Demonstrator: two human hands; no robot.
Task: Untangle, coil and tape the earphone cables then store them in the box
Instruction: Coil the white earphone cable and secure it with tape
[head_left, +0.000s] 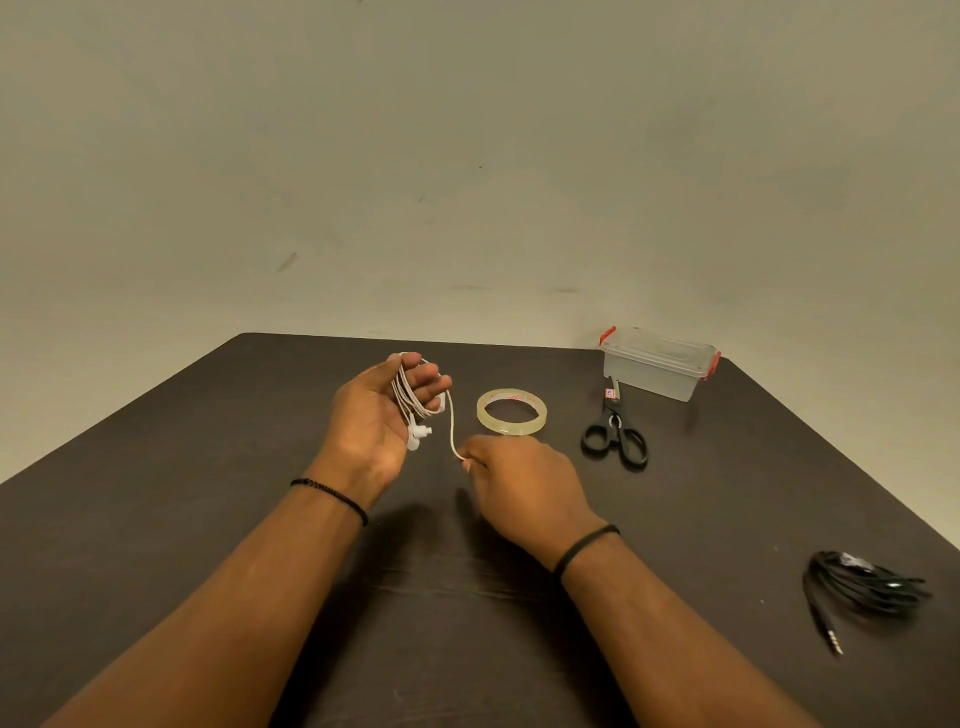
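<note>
Several loops of thin, limp white cable (415, 397) ring the left hand's (382, 410) curled fingers (428, 375); the right hand (511, 470) pinches its loose tail, the best hold.

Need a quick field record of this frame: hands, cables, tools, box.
left hand: holds white earphone cable, coiled round its fingers
right hand: pinches the cable's free end
black earphones: bundled on table, right side, untouched
tape roll: flat on table, beyond right hand
scissors: closed, tips toward box
box: lid on, far right
</note>
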